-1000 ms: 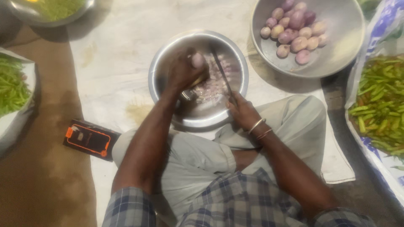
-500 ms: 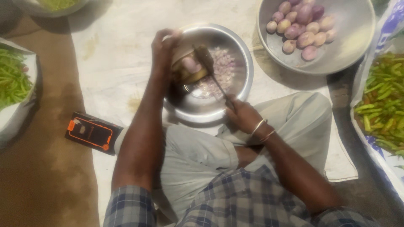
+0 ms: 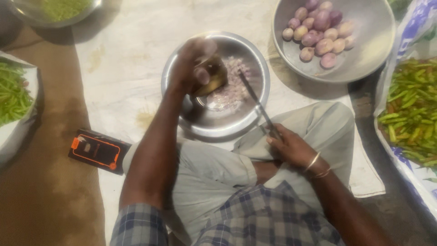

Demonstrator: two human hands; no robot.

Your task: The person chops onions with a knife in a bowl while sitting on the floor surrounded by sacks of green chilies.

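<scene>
My left hand [image 3: 191, 66] is closed around a small brownish wooden block [image 3: 211, 79] with an onion piece on it, held over a steel bowl [image 3: 182, 114] that holds chopped onion [image 3: 234, 84]. My right hand [image 3: 291, 146] grips a knife [image 3: 256, 102] by its handle, resting near my knee. The blade points up and left over the bowl's rim. A larger steel bowl [image 3: 364, 54] at the upper right holds several peeled small onions [image 3: 318, 32].
A phone with an orange-trimmed case [image 3: 98, 150] lies on the cloth at the left. Green chillies lie on a sack [image 3: 412, 109] at the right and in a white bag [image 3: 13, 93] at the far left. Another steel bowl [image 3: 57, 11] with green contents sits top left.
My right hand has pulled the knife back toward my knee, away from the block. My left hand has lowered the block a little over the bowl.
</scene>
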